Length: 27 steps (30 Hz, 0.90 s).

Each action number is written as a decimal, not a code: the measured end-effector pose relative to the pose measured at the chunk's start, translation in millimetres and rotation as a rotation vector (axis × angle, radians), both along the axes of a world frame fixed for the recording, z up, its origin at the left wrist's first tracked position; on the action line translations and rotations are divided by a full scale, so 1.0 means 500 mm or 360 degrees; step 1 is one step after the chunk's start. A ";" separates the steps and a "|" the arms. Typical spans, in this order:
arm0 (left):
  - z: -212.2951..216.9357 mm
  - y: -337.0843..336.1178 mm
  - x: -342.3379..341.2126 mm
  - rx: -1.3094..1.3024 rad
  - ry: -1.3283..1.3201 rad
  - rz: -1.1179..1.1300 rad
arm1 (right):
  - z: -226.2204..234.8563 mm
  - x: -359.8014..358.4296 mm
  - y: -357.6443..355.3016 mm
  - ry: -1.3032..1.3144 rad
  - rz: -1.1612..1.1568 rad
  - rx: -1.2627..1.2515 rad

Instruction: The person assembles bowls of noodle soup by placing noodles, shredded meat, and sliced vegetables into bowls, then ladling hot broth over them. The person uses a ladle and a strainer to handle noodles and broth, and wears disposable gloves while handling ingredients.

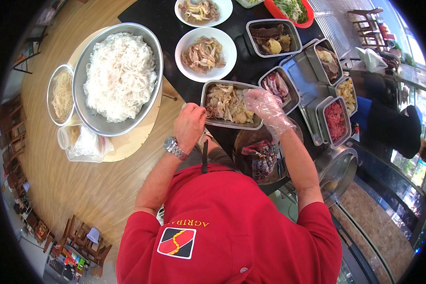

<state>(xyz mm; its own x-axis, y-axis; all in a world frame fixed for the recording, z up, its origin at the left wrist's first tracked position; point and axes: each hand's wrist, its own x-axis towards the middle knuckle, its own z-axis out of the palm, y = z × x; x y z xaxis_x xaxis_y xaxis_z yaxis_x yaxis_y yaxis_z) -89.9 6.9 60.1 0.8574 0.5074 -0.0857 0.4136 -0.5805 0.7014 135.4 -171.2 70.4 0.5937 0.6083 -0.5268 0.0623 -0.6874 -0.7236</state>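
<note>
My right hand [268, 111], in a clear plastic glove, reaches over the right end of a metal tray [235, 125]. Its fingers are bent and pinched together at the sliced pale meat [226, 102] in that tray; the fingertips are partly hidden. Beside the tray's left end is my left hand [190, 124], bare, with a wristwatch [172, 146] on the wrist. Its fingers are curled closed, and whatever they may hold is hidden. Just beyond the tray stands a white bowl [181, 64] with meat slices [203, 55] in it, and a second white bowl [225, 19] sits farther off.
White noodles [120, 75] fill a large metal basin [161, 61] at left, next to a strainer of thin noodles [62, 94]. Metal containers of dark meat [270, 35], raw meat [275, 86] and red mince [334, 120] stand right. A round board [244, 137] bears a patterned cloth [262, 158].
</note>
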 end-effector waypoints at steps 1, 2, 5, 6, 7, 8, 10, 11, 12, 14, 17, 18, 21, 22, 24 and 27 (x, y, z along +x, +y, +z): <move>0.001 -0.001 0.000 0.0071 -0.0020 0.0023 | -0.009 -0.002 0.007 -0.0250 0.0152 -0.0080; 0.001 -0.003 0.000 0.0148 -0.0052 0.0049 | -0.018 -0.005 0.013 -0.0516 0.0301 -0.0145; -0.004 -0.005 0.003 0.0130 -0.0035 0.0110 | -0.044 -0.017 0.025 -0.0613 0.0294 -0.0169; -0.008 -0.006 0.004 0.0078 -0.0032 0.0108 | -0.052 -0.020 0.032 -0.0648 0.0417 -0.0234; -0.012 -0.006 0.004 0.0026 -0.0038 0.0108 | -0.060 -0.026 0.041 -0.0662 0.0537 -0.0356; -0.017 -0.006 0.005 -0.0016 -0.0067 0.0112 | -0.065 -0.029 0.049 -0.0697 0.0655 -0.0442; -0.030 -0.009 0.007 -0.0131 -0.0039 0.0139 | -0.070 -0.050 0.056 -0.0596 0.0586 -0.0330; -0.036 -0.010 0.008 -0.0183 -0.0037 0.0152 | -0.073 -0.061 0.064 -0.0613 0.0605 -0.0424; -0.041 -0.010 0.009 -0.0194 -0.0062 0.0152 | -0.077 -0.070 0.072 -0.0617 0.0620 -0.0521; -0.049 -0.009 0.011 -0.0216 -0.0115 0.0152 | -0.078 -0.078 0.077 -0.0736 0.0549 -0.0484; -0.055 -0.004 0.021 -0.0229 -0.0198 0.0146 | -0.073 -0.070 0.073 -0.0727 0.0493 -0.0249; -0.055 -0.002 0.025 -0.0237 -0.0177 0.0139 | -0.068 -0.061 0.068 -0.0718 0.0559 -0.0231; -0.048 0.005 0.032 -0.0235 -0.0156 0.0111 | -0.040 -0.032 0.053 -0.0552 0.0631 -0.0224; -0.044 0.008 0.032 -0.0219 -0.0149 0.0099 | -0.027 -0.025 0.048 -0.0401 0.0572 -0.0250; -0.036 0.009 0.033 -0.0153 -0.0143 0.0122 | 0.001 -0.010 0.039 -0.0101 0.0448 -0.0303; -0.025 0.005 0.041 -0.0007 -0.0126 0.0132 | 0.040 0.006 0.021 0.0644 0.0074 -0.0133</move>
<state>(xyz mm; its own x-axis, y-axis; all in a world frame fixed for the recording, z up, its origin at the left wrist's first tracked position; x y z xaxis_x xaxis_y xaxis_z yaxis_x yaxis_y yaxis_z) -69.6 9.2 47.5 0.8168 0.5766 -0.0216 0.4032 -0.5436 0.7361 138.5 -160.5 90.4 0.3015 0.5748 -0.7607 -0.1832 -0.7481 -0.6378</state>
